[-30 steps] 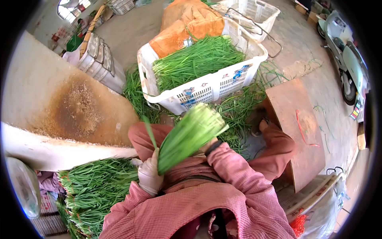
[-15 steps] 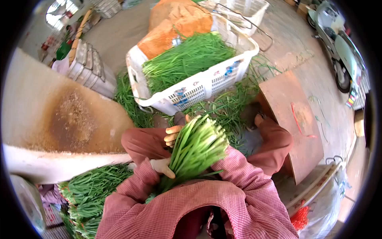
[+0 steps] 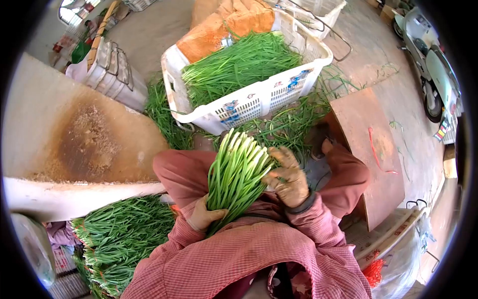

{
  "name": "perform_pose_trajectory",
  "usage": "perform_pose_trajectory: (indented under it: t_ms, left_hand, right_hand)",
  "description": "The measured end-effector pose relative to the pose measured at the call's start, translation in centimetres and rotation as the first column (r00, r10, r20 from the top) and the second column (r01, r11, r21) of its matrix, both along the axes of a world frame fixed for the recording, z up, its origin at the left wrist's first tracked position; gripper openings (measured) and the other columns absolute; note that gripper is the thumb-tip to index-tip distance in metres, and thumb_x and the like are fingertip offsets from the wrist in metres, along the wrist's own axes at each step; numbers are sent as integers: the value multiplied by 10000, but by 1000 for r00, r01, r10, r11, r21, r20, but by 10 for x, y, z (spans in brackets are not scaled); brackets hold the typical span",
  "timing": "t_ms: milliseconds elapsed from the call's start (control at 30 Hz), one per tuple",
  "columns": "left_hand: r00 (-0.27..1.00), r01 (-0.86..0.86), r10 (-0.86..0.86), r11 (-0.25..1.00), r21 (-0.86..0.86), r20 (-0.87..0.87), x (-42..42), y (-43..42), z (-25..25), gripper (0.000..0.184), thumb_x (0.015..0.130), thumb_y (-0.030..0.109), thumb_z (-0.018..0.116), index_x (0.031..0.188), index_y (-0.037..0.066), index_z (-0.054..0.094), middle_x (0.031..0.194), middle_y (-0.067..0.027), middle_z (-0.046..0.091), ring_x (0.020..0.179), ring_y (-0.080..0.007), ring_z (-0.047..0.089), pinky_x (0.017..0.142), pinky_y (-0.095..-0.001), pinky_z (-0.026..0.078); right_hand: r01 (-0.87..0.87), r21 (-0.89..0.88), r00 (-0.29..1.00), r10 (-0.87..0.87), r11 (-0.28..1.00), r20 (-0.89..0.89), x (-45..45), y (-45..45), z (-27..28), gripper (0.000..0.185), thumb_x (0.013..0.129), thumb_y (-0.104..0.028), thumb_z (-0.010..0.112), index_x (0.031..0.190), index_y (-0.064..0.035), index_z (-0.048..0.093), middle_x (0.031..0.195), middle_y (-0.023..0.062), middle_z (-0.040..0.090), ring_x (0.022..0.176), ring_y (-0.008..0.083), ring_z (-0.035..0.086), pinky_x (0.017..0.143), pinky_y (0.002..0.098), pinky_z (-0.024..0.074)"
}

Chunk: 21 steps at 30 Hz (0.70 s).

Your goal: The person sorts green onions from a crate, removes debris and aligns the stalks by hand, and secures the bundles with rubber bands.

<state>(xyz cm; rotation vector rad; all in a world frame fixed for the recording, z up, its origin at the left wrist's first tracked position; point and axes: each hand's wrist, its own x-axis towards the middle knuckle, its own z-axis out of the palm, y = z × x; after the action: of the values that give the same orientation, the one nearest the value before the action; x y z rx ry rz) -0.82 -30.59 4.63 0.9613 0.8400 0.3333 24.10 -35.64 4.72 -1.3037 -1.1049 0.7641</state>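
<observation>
A bundle of long green stalks with pale ends (image 3: 239,169) stands tilted over my lap, the pale ends pointing away from me. Gloved, my left hand (image 3: 206,214) is wrapped round its lower left side. My right hand (image 3: 288,179), in a soiled glove, is at the bundle's right side with its fingers spread, close to the pale ends. Beyond my knees, a white plastic crate (image 3: 249,102) holds more green stalks (image 3: 244,65) and an orange cloth (image 3: 226,30).
Stacked tied bundles (image 3: 124,239) lie at lower left beside a stained pale surface (image 3: 89,139). Loose stalks (image 3: 294,129) litter the floor round the crate. A brown board (image 3: 371,154) with a red strip is at right, a scooter (image 3: 430,70) farther off.
My right hand has come out from behind the bundle to its right side and spread its fingers. The bundle is now more upright, with my left hand still low on it.
</observation>
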Motion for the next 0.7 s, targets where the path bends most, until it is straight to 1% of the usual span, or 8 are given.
perform_pose_trajectory:
  t_ms: [33, 100, 200, 300, 333, 400, 567, 700]
  left_hand:
    - [999, -31, 32, 999, 34, -28, -2, -3, 0, 473, 673, 5, 636, 1117, 7, 473, 1007, -52, 564, 886, -125, 521, 812, -265, 409]
    - [996, -79, 80, 997, 26, -29, 0, -8, 4, 461, 672, -4, 634, 1106, 8, 478, 996, -51, 567, 872, -124, 526, 802, -264, 414]
    - [994, -98, 100, 994, 50, -36, 6, -8, 6, 447, 671, -13, 632, 1092, 10, 483, 989, -53, 571, 866, -126, 531, 795, -264, 421]
    - [995, -78, 82, 995, 57, -65, 10, -11, 14, 454, 670, -11, 637, 1096, 10, 482, 994, -58, 570, 878, -130, 532, 799, -268, 421]
    - [995, -87, 89, 995, 42, -55, 13, -11, 15, 464, 669, -9, 640, 1103, 9, 479, 997, -60, 570, 884, -132, 532, 802, -269, 421]
    - [996, -71, 73, 997, 42, -43, 12, -11, 13, 478, 665, -10, 646, 1111, 8, 475, 1002, -62, 568, 888, -134, 532, 805, -271, 420]
    - [997, -45, 46, 999, 18, -55, 7, -11, 19, 472, 697, 38, 647, 1132, 9, 464, 1020, -61, 559, 910, -136, 524, 822, -270, 408]
    - [987, -128, 146, 969, -211, 71, 4, -8, 17, 416, 804, 234, 553, 1141, 8, 459, 1025, -54, 552, 911, -128, 509, 814, -258, 401]
  right_hand:
    - [31, -1, 984, -31, 1000, -174, 6, 2, -1, 217, 614, 41, 664, 806, -30, 592, 1166, 96, 474, 1062, 264, 452, 917, 334, 352]
    - [270, 4, 914, -258, 963, 312, 56, 6, -3, 324, 600, 20, 668, 906, -40, 579, 1120, 116, 505, 1046, 272, 466, 900, 376, 361]
    - [567, 175, 390, -450, 805, 803, 89, 18, 21, 379, 591, -77, 695, 952, -53, 585, 1103, 140, 508, 1111, 304, 403, 900, 423, 340]
    - [129, 136, 477, -181, 982, 860, 49, 30, 62, 374, 591, -236, 711, 931, -123, 603, 1233, 125, 431, 1179, 335, 319, 936, 436, 301]
    - [-30, 77, 533, -49, 997, 845, 38, 37, 58, 367, 614, -331, 687, 933, -167, 609, 1298, 96, 369, 1199, 322, 296, 972, 447, 252]
    - [-232, -76, 575, 200, 970, 794, 27, 57, 40, 232, 599, -233, 717, 765, -87, 648, 1303, 145, 354, 1248, 303, 228, 1007, 388, 224]
    - [-662, -194, 565, 652, 724, 505, 37, 83, 13, 246, 662, -259, 678, 876, -140, 655, 1306, 160, 341, 1221, 341, 265, 1014, 431, 166]
    - [-646, -73, 732, 644, 760, 223, 34, 74, 12, 210, 679, -214, 680, 866, -120, 662, 1301, 202, 325, 1238, 316, 247, 1002, 407, 204]
